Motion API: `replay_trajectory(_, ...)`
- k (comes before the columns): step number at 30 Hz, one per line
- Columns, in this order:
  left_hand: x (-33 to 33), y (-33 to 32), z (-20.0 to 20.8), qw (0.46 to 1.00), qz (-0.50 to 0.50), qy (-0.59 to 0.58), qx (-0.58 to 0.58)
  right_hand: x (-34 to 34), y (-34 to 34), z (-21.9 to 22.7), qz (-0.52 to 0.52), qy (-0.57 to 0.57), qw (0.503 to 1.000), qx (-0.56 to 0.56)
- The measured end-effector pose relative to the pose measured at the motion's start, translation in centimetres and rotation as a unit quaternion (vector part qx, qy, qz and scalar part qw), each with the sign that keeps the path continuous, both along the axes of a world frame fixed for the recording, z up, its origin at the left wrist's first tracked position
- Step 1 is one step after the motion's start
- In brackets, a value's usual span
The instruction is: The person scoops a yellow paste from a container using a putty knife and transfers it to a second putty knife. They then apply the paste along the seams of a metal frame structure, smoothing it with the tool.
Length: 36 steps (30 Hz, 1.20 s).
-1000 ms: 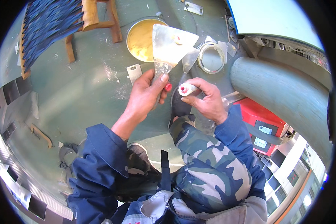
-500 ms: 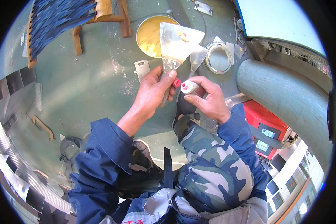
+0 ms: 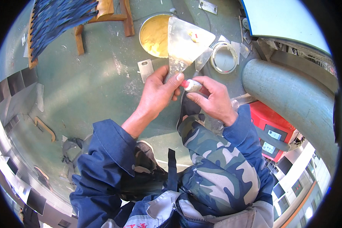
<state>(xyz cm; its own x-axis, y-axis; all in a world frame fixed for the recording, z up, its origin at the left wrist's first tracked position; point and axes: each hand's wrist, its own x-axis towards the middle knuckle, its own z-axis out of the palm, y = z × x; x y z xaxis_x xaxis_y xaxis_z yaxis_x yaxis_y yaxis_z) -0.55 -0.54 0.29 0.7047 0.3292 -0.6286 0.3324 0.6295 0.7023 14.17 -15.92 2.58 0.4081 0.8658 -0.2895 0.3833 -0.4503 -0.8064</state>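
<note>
Our left hand [image 3: 157, 93] grips a wide putty knife [image 3: 186, 43], fingers closed on its handle; our right hand [image 3: 212, 98], at three o'clock, pinches a small tube [image 3: 192, 85]. Open paste can [image 3: 154, 34] at twelve o'clock.

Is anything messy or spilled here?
Nothing is spilled. A small yellowish blob with a red speck sits on the wide putty knife held by the left hand. The right hand holds a small tube. The open can stands upright.
</note>
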Motion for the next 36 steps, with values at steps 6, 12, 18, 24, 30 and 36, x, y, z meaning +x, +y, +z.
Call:
replay_trajectory(6,0.5,-0.1,-0.5,0.998,0.006,-0.001,0.055,0.9,1.2,1.6,0.099,-0.195,0.976,0.003)
replay_trajectory(12,-0.2,0.0,-1.0,0.995,-0.009,0.041,0.090,0.0,1.9,1.9,0.133,-0.226,0.965,-0.015)
replay_trajectory(18,-0.3,-1.9,-3.5,0.996,0.075,-0.024,0.043,0.0,0.3,-1.7,0.087,-0.022,0.995,-0.038)
replay_trajectory(24,0.5,-2.2,-3.2,0.998,0.059,0.012,0.036,-0.1,1.6,3.5,0.147,-0.157,0.972,-0.094)
replay_trajectory(30,0.9,-2.9,-3.6,0.994,0.087,0.033,0.051,-0.5,1.1,2.3,0.180,-0.345,0.921,-0.023)
replay_trajectory(36,0.6,-2.5,-3.2,0.993,0.083,0.062,0.057,-1.3,1.6,3.0,0.188,-0.386,0.903,-0.021)
